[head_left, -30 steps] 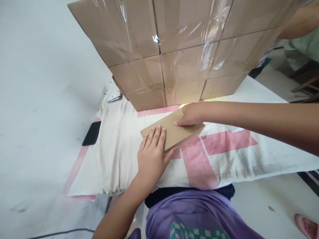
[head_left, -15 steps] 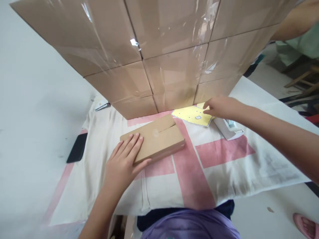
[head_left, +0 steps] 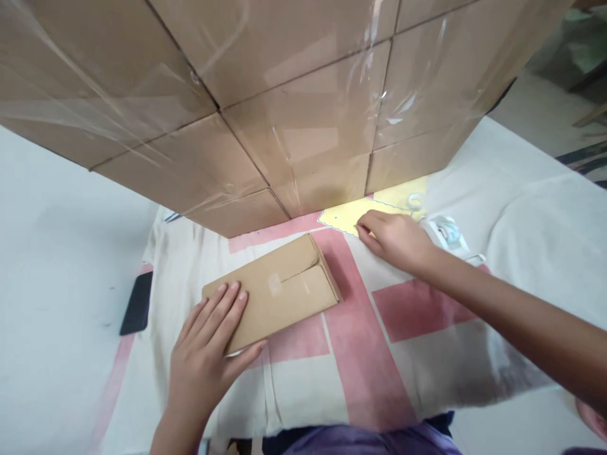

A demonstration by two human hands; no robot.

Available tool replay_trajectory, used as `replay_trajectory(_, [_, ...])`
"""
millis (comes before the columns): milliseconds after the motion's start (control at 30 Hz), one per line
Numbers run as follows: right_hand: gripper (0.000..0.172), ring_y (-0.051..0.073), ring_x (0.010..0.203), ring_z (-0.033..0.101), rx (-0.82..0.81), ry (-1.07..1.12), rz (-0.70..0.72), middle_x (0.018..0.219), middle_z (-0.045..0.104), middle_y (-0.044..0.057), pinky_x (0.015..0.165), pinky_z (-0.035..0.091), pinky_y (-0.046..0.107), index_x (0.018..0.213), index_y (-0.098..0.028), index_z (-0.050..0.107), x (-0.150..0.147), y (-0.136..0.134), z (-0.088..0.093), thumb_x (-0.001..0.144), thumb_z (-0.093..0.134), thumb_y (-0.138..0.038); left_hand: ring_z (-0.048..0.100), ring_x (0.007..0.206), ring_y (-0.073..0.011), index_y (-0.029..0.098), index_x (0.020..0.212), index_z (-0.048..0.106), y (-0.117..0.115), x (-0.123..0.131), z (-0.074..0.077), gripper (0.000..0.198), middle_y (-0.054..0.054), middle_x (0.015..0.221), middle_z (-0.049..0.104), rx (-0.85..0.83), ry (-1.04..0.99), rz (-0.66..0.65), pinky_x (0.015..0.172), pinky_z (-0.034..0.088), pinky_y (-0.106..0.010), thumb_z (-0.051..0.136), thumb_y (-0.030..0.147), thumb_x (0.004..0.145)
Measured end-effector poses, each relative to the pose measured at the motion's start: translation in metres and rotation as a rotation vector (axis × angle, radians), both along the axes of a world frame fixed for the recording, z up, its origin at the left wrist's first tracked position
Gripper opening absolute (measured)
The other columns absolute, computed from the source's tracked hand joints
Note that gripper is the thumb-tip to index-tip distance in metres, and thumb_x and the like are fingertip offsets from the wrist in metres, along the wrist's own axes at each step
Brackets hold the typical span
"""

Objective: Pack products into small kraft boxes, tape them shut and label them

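Observation:
My left hand (head_left: 208,354) lies with its fingers stretched over the left end of a small flat cardboard box (head_left: 279,291), the thumb at the near edge. The box's lid is closed, with a slit and a bit of clear tape on top. My right hand (head_left: 393,237) is over a yellow sheet with a wavy outline (head_left: 339,218), thumb and fingers pinched together. Whatever is between those fingertips is too small to make out. A second yellow piece with a white curl (head_left: 415,201) lies just beyond that hand.
A tall stack of taped cardboard boxes (head_left: 322,133) fills the back of the cloth-covered table (head_left: 303,392). Beside my right wrist sits a white packet (head_left: 448,234). A black phone-like object (head_left: 136,303) lies at the left edge, by the white wall (head_left: 57,265).
My right hand has come nearer over the yellow sheet, its fingers now pinched together. My left hand stays on the box. The view has shifted closer to the stack.

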State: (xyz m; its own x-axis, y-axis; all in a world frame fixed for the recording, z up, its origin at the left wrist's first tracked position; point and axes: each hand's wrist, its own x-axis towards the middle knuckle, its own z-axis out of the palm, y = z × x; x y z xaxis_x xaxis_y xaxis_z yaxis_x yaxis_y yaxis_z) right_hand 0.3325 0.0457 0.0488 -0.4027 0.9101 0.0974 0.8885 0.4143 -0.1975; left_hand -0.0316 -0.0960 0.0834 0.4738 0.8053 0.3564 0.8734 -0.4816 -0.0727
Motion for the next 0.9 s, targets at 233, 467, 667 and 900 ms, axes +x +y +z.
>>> replay_trajectory(233, [0.021,0.014,0.077,0.073,0.295,0.81,0.304,0.085,0.077,0.004,0.068,0.06,0.025,0.098,-0.018,0.069,-0.041,-0.058,-0.051,0.102,0.05,-0.012,0.05,0.144,-0.0352,0.024,0.159,0.04,0.005,-0.007,0.0,0.081,-0.013,0.157,0.051,-0.043,-0.051,-0.008,0.119,0.038,-0.05,0.075,0.039,0.088])
replay_trajectory(467, [0.02,0.016,0.089,0.079,0.387,1.002,0.296,0.099,0.082,0.008,0.082,0.067,0.025,0.107,-0.017,0.074,-0.048,-0.056,-0.057,0.096,0.06,-0.007,0.05,0.144,-0.0361,0.028,0.16,0.037,0.005,-0.007,0.002,0.085,-0.01,0.16,0.047,-0.09,-0.063,0.019,0.12,0.038,-0.053,0.077,0.035,0.085])
replay_trajectory(667, [0.021,0.017,0.096,0.078,0.232,1.138,0.254,0.102,0.082,0.008,0.085,0.067,0.031,0.108,-0.02,0.076,-0.054,-0.058,-0.055,0.098,0.06,-0.01,0.048,0.146,-0.0358,0.026,0.159,0.039,0.003,-0.005,0.002,0.084,-0.01,0.161,0.046,-0.099,-0.096,0.025,0.123,0.036,-0.053,0.077,0.033,0.085])
replay_trajectory(900, [0.032,0.023,0.114,0.072,0.075,1.144,0.332,0.116,0.078,0.015,0.095,0.065,0.035,0.122,-0.015,0.071,-0.053,-0.089,-0.042,0.09,0.067,-0.014,0.043,0.149,-0.0358,0.029,0.159,0.04,0.007,-0.029,0.001,0.082,-0.007,0.163,0.043,-0.154,-0.119,-0.03,0.126,0.031,-0.056,0.076,0.037,0.086])
